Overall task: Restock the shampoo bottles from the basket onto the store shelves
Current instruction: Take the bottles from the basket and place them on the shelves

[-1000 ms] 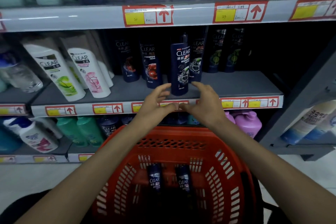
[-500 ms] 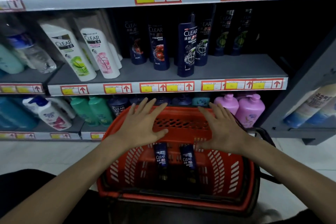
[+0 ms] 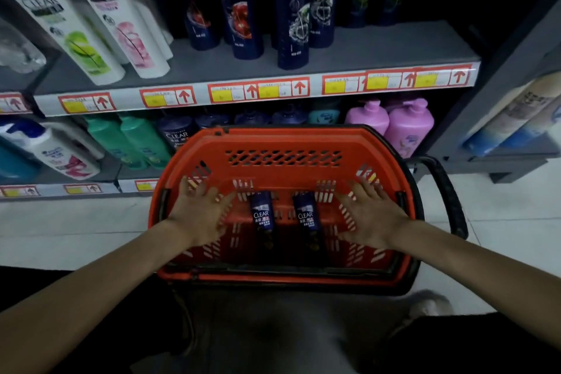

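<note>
Orange basket (image 3: pixel 282 143) is holding two Clear shampoo bottles (image 3: pixel 262 214) at its twelve o'clock wall while left hand (image 3: pixel 198 215) and right hand (image 3: pixel 372 218), fingers spread empty, are risking toppling them.

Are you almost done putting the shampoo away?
Partly. One dark blue bottle already stands at the front of the middle shelf, ahead of the matching row. Nothing is in hand: the left hand and right hand are open over the red basket, either side of the bottles. Left to do: two dark blue bottles, one and another, lying in the basket.
</note>
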{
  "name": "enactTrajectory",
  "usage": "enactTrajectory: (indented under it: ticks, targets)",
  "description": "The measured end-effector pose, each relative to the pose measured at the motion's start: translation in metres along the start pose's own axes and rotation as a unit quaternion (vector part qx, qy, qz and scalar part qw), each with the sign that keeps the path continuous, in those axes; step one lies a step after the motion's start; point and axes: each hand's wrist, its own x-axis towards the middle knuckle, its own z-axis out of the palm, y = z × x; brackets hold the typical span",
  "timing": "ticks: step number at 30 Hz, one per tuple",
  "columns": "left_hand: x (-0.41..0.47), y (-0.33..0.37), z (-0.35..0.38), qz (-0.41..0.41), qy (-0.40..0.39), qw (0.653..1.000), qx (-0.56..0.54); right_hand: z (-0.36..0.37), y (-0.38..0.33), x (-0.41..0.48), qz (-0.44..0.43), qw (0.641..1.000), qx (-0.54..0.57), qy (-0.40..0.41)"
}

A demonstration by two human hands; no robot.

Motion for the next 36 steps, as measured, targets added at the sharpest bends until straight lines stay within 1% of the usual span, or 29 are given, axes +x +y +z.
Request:
enactTrajectory:
  ticks: [3,6,10,12,16,19,24,30,33,36]
  targets:
    - [0.005,-0.002,0.008,-0.002,-0.01,0.999,0.044,0.006,0.01,-0.006,0.023,0.996,-0.076,-0.046]
    - [0.011,0.006,0.004,0.015,-0.007,0.998,0.067,0.014,0.023,-0.01,0.047,0.985,-0.139,-0.094]
    - [0.02,0.023,-0.007,0.038,0.011,0.996,0.077,0.024,0.04,-0.015,0.073,0.973,-0.179,-0.127]
    - [0.028,0.03,-0.014,0.044,0.005,0.995,0.088,0.028,0.049,-0.021,0.08,0.969,-0.194,-0.132]
    - [0.045,0.041,-0.024,0.052,-0.02,0.989,0.139,0.032,0.063,-0.031,0.084,0.971,-0.19,-0.121]
    - [0.053,0.046,-0.028,0.063,-0.008,0.985,0.161,0.034,0.07,-0.04,0.097,0.967,-0.192,-0.138]
    - [0.068,0.057,-0.034,0.078,0.004,0.984,0.159,0.045,0.071,-0.057,0.117,0.963,-0.189,-0.152]
    - [0.076,0.066,-0.045,0.101,0.027,0.988,0.111,0.054,0.08,-0.06,0.137,0.959,-0.194,-0.153]
    - [0.081,0.07,-0.046,0.095,0.013,0.989,0.115,0.055,0.08,-0.058,0.138,0.96,-0.19,-0.151]
    - [0.088,0.081,-0.047,0.099,0.006,0.991,0.095,0.059,0.075,-0.049,0.123,0.971,-0.156,-0.129]
